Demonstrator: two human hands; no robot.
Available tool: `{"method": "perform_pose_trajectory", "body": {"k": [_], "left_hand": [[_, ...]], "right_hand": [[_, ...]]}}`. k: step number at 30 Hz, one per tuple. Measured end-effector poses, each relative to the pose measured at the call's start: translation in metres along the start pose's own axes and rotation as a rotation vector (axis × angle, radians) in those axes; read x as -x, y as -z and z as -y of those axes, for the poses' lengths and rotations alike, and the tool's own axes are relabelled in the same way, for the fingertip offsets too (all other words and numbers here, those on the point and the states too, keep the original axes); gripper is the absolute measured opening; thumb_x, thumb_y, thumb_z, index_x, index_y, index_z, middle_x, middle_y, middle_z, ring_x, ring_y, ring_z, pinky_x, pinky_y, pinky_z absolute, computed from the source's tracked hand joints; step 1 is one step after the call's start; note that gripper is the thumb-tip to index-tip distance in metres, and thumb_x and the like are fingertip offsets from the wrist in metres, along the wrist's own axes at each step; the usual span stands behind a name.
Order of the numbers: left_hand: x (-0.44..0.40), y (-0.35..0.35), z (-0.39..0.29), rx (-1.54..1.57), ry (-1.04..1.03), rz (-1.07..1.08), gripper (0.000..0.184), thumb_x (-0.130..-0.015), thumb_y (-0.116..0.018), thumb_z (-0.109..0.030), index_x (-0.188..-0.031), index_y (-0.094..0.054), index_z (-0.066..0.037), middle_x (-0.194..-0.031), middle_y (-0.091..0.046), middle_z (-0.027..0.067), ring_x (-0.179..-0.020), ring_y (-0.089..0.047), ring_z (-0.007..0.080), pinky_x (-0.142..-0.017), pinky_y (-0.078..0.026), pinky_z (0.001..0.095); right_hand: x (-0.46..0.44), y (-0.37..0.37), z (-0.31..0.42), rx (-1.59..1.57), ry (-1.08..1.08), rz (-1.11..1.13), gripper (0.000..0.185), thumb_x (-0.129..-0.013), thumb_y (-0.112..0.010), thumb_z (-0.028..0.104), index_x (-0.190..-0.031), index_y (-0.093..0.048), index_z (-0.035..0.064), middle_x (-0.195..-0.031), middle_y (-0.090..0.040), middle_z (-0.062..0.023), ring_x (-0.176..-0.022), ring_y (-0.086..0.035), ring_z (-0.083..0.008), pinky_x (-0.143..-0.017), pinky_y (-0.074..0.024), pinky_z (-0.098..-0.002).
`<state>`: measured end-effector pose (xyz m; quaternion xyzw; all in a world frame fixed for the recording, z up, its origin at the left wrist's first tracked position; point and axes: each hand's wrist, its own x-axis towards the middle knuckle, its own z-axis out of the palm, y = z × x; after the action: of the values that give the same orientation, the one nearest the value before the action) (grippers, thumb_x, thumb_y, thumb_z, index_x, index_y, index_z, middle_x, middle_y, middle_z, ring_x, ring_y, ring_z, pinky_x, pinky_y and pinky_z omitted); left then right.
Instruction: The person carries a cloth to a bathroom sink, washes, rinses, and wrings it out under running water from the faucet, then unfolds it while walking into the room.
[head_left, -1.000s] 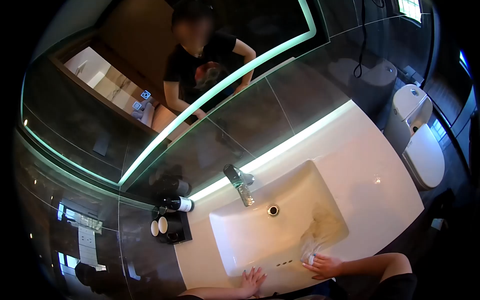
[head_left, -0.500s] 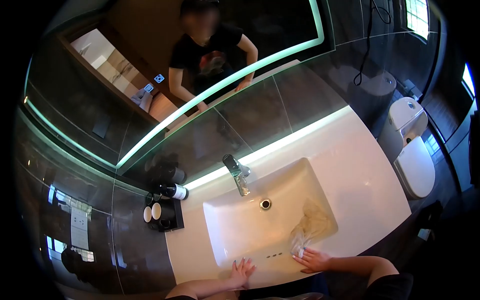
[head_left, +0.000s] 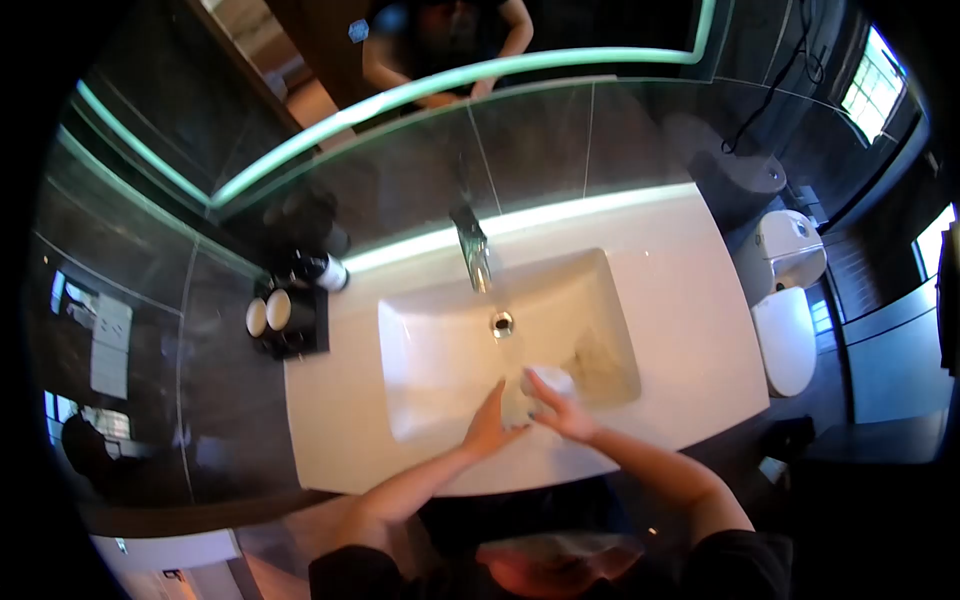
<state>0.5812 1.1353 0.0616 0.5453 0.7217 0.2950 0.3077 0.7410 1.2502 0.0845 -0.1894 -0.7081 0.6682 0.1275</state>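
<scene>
The left hand's fingers are spread; the right hand's look parted, but blur hides whether they grip the cloth. Thin, limp and crumpled, it is tan, whitish near those fingers, inside the sink's right end.

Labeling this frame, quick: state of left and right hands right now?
Left hand: open, nothing seen in it.
Right hand: at the pale cloth; blur hides whether it's held.

There are two hands, one faucet, one sink, one drain, one bottle, two cups and one toilet
</scene>
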Motion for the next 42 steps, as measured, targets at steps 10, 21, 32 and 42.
{"method": "perform_pose_trajectory", "body": {"k": [10, 21, 32, 42], "left_hand": [[-0.092, -0.018, 0.079, 0.932, 0.172, -0.289, 0.019, -0.087, -0.044, -0.024, -0.090, -0.052, -0.006, -0.080, -0.056, 0.0051, -0.070, -0.052, 0.0124, -0.060, -0.042, 0.0271], [-0.159, 0.020, 0.078, 1.914, 0.131, -0.202, 0.036, -0.090, -0.034, -0.027, -0.114, -0.043, -0.003, -0.109, -0.053, 0.0127, -0.100, -0.051, 0.0249, -0.089, -0.039, 0.0392], [-0.184, 0.012, 0.049, 1.849, 0.080, -0.339, 0.041, -0.090, -0.033, -0.030, -0.119, -0.039, -0.001, -0.118, -0.048, 0.0150, -0.109, -0.046, 0.0294, -0.094, -0.034, 0.0431], [-0.198, 0.009, 0.046, 1.751, 0.131, -0.382, 0.037, -0.088, -0.041, -0.025, -0.117, -0.041, -0.002, -0.116, -0.049, 0.0139, -0.107, -0.047, 0.0275, -0.090, -0.038, 0.0420]], "right_hand": [[-0.153, 0.077, 0.096, 0.910, -0.010, -0.387, 0.045, -0.074, -0.059, 0.017, -0.116, -0.045, 0.0066, -0.096, -0.059, -0.0114, -0.087, -0.057, -0.0240, -0.074, -0.0449, -0.0352], [-0.284, 0.084, 0.081, 1.468, 0.558, 0.012, 0.026, -0.074, -0.049, 0.002, -0.099, -0.047, -0.0015, -0.099, -0.055, -0.0148, -0.096, -0.054, -0.0281, -0.080, -0.0447, -0.0358], [-0.290, 0.095, 0.119, 1.492, 0.319, 0.229, 0.014, -0.071, -0.057, 0.008, -0.083, -0.064, 0.0041, -0.087, -0.063, -0.0143, -0.082, -0.062, -0.0300, -0.068, -0.0507, -0.0370], [-0.307, 0.105, 0.112, 1.291, 0.239, 0.284, 0.023, -0.071, -0.054, 0.006, -0.092, -0.062, 0.0040, -0.094, -0.061, -0.0148, -0.089, -0.059, -0.0288, -0.070, -0.0500, -0.0361]]}}
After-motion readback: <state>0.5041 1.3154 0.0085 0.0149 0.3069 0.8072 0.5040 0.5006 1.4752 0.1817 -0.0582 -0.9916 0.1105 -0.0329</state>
